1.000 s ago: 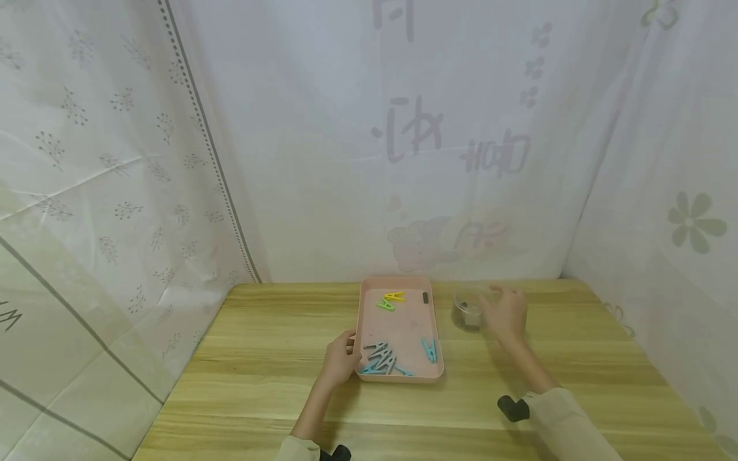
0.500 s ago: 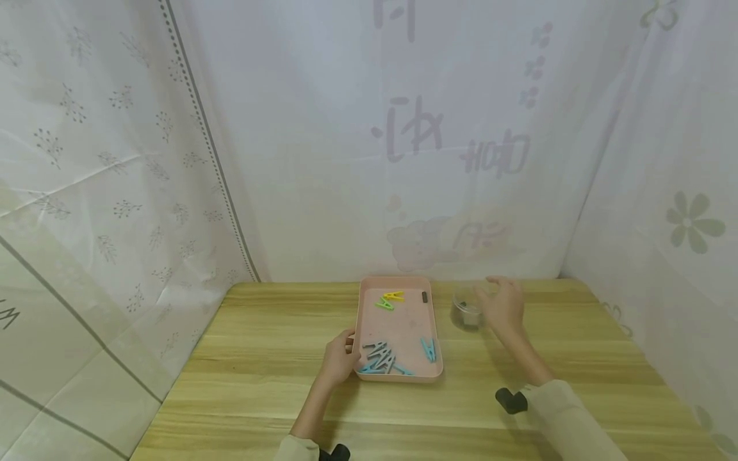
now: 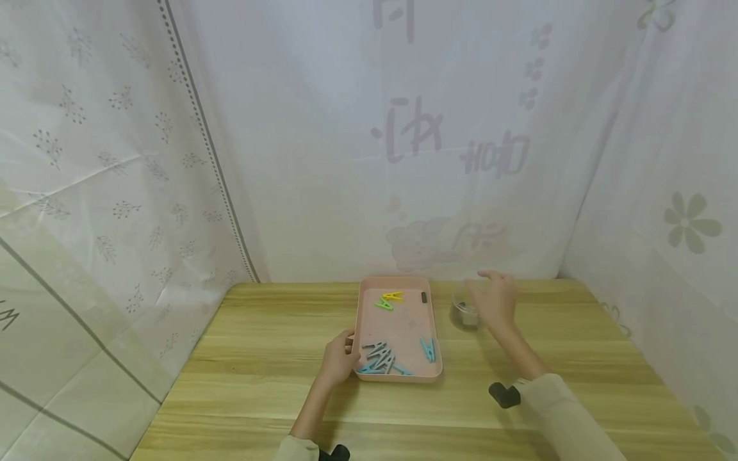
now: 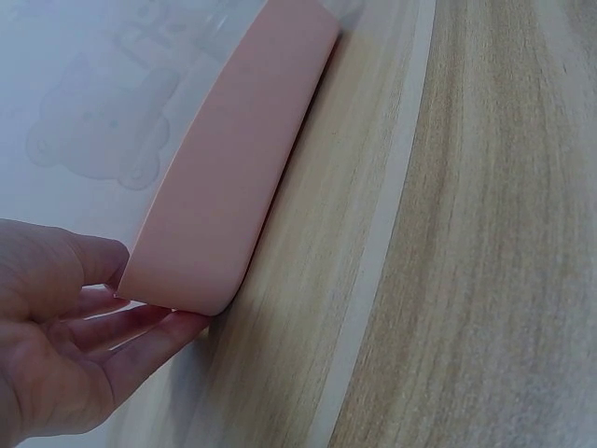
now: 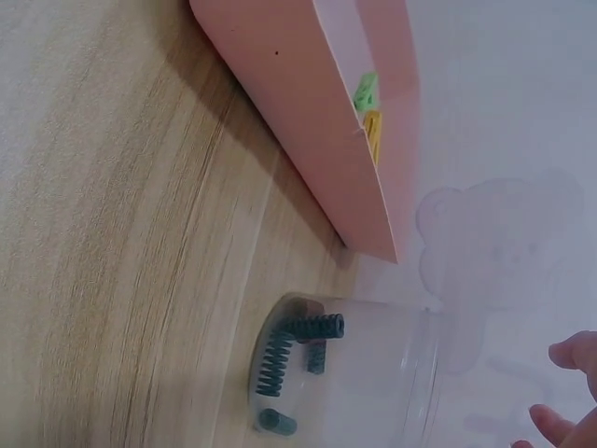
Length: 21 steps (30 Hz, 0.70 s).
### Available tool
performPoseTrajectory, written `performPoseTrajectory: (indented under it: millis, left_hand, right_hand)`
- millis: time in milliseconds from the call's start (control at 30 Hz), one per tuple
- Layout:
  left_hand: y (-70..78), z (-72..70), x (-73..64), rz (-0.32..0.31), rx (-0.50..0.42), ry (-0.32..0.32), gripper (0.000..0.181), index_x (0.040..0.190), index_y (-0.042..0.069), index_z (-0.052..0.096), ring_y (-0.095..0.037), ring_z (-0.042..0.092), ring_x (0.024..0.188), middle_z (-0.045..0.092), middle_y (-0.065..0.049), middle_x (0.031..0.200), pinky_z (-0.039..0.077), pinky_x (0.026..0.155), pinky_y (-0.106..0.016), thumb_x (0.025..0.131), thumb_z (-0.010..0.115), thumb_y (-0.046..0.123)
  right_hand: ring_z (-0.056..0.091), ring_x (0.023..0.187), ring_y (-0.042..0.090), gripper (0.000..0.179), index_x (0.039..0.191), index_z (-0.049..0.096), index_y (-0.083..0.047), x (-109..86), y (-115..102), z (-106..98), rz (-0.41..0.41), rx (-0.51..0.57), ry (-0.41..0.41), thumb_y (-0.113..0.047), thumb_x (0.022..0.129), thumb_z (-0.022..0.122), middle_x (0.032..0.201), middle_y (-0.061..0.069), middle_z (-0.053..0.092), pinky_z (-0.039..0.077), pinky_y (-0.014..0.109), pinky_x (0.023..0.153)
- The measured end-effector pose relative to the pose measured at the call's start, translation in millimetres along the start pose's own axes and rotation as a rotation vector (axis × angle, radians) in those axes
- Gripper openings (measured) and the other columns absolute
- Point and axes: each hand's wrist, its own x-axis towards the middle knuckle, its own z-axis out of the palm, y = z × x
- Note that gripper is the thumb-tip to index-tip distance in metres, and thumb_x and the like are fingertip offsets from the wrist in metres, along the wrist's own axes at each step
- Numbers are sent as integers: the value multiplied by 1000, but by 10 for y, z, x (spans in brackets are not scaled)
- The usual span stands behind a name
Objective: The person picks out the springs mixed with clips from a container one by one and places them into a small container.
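My left hand (image 3: 338,358) grips the near left corner of a pink tray (image 3: 403,326), its thumb at the rim and fingers against the side and underneath. Inside the tray lie a yellow clothespin (image 3: 393,296), a green clothespin (image 3: 384,304), a blue clothespin (image 3: 428,350), a heap of grey and blue clothespins (image 3: 380,358) and a small dark cylinder (image 3: 423,297). My right hand (image 3: 496,299) hovers over the right side of a clear round jar (image 3: 466,319), fingers apart, with nothing visible between them. Dark coil springs (image 5: 275,362) lie at the jar's bottom in the right wrist view.
Tray and jar stand near the back edge of a wooden table (image 3: 259,358), the jar just right of the tray. A pale printed curtain (image 3: 323,160) hangs behind the table, with more curtains at both sides.
My right hand has moved left and slightly away from me, over the jar's opening. The left hand keeps its hold on the tray, which stays in place.
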Motion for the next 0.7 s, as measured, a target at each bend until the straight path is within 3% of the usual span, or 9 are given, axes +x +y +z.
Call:
performPoseTrajectory:
  millis: [433, 600, 700]
  left_hand:
    - [3, -8, -4, -10, 9, 3, 46, 136, -11, 52, -42, 65, 106, 64, -28, 113, 59, 79, -46, 90, 57, -8]
    - [-1, -5, -4, -2, 3, 1, 47, 136, -12, 51, -43, 65, 106, 63, -29, 113, 59, 79, -46, 89, 57, -9]
    - [-4, -8, -7, 6, 4, 2, 48, 136, -12, 51, -43, 64, 106, 64, -29, 113, 59, 79, -47, 89, 57, -9]
  right_hand:
    - [47, 124, 48, 45, 127, 63, 6, 57, -105, 110, -1, -3, -60, -22, 92, 70, 131, 31, 56, 39, 63, 105]
    - [47, 124, 47, 45, 130, 61, 3, 65, -170, 147, -31, 17, -150, -23, 94, 67, 132, 29, 56, 39, 65, 103]
    - [50, 118, 46, 47, 133, 58, 3, 63, -204, 171, -45, 20, -219, -23, 94, 63, 132, 29, 53, 45, 62, 97]
